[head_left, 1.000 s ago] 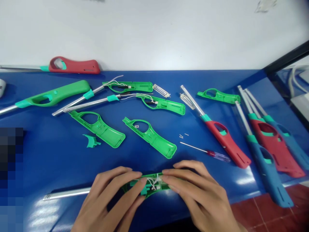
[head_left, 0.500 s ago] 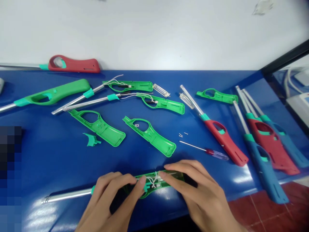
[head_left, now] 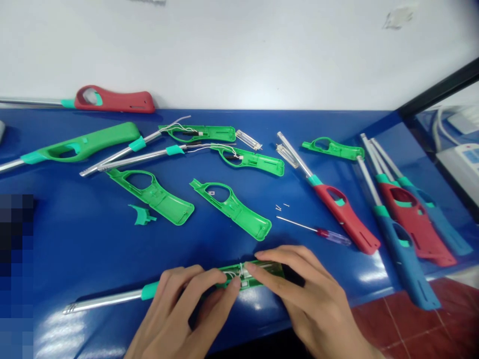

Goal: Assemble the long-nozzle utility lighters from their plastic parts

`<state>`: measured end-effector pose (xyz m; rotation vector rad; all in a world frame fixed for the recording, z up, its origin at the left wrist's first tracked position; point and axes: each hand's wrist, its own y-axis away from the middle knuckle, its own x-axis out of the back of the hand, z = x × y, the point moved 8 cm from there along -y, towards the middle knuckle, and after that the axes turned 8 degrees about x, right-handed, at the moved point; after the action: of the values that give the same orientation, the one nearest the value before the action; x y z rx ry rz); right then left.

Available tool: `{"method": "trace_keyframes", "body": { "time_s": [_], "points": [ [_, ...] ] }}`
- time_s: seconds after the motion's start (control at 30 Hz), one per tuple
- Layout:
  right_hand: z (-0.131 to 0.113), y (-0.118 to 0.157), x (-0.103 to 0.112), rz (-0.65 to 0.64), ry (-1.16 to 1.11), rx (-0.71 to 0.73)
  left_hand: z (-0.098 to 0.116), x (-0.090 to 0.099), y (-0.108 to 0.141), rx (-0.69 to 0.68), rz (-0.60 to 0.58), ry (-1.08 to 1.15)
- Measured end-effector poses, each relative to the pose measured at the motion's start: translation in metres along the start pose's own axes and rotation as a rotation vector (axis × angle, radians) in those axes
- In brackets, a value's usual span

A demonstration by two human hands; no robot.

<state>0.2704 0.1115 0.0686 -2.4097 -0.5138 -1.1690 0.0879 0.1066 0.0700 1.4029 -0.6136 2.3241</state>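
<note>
An opened green lighter [head_left: 254, 283] lies at the front edge of the blue table, its metal tube [head_left: 108, 302] pointing left. Inside the half shell show white wires [head_left: 232, 274] and part of a clear gas tank [head_left: 249, 272]. My left hand [head_left: 187, 301] is closed over the trigger end, thumb and fingertips at the wires; its palm hides much of that end. My right hand [head_left: 309, 294] grips the handle end, index finger and thumb across the tank. Just beyond lies a loose green half shell [head_left: 243, 219].
Behind are another half shell [head_left: 164, 202], a teal trigger [head_left: 142, 215] and wired tubes [head_left: 142, 158]. A screwdriver [head_left: 333, 236] lies beside small screws [head_left: 279, 207]. Whole red [head_left: 348, 219] and blue lighters [head_left: 407, 264] are at right; a green lighter [head_left: 90, 142] is left.
My left hand has slid right along the lighter, closer to the right hand, uncovering more of the teal collar and covering the trigger area. The right hand stays about where it was.
</note>
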Motion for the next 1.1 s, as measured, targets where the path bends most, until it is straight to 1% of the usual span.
{"method": "trace_keyframes", "body": {
  "time_s": [0.07, 0.3, 0.4, 0.47, 0.5, 0.53, 0.63, 0.73, 0.83, 0.9, 0.93, 1.0, 1.1],
  "points": [
    [0.000, 0.000, 0.000, 0.009, 0.005, -0.005, -0.002, 0.000, -0.001, -0.043, 0.000, -0.030],
    [-0.003, -0.006, 0.005, 0.029, -0.008, -0.014, -0.005, 0.000, -0.005, -0.070, 0.003, -0.016],
    [-0.003, -0.013, 0.017, 0.091, 0.021, -0.026, -0.006, 0.001, -0.005, -0.097, 0.025, -0.015],
    [-0.004, -0.025, 0.026, 0.155, 0.078, -0.010, -0.006, 0.002, -0.005, -0.109, 0.036, -0.019],
    [-0.005, -0.033, 0.028, 0.160, 0.117, 0.003, -0.005, 0.003, -0.005, -0.114, 0.046, -0.020],
    [-0.005, -0.042, 0.028, 0.150, 0.165, 0.017, -0.004, 0.004, -0.005, -0.114, 0.058, -0.020],
    [-0.004, -0.070, 0.015, 0.033, 0.352, 0.063, -0.002, 0.008, -0.004, -0.076, 0.119, 0.008],
    [-0.002, -0.084, 0.006, -0.039, 0.467, 0.130, -0.008, 0.023, 0.001, 0.019, 0.243, 0.096],
    [0.000, -0.080, 0.010, -0.083, 0.472, 0.174, -0.026, 0.043, 0.009, 0.171, 0.378, 0.126],
    [0.000, -0.070, 0.018, -0.105, 0.394, 0.165, -0.038, 0.055, 0.011, 0.276, 0.432, 0.072],
    [-0.002, -0.065, 0.024, -0.108, 0.329, 0.151, -0.041, 0.060, 0.011, 0.304, 0.450, 0.038],
    [-0.008, -0.055, 0.034, -0.096, 0.196, 0.134, -0.042, 0.065, 0.007, 0.310, 0.429, 0.000],
    [-0.019, -0.045, 0.041, -0.083, 0.083, 0.143, -0.033, 0.063, -0.003, 0.226, 0.356, 0.029]
  ]
}}
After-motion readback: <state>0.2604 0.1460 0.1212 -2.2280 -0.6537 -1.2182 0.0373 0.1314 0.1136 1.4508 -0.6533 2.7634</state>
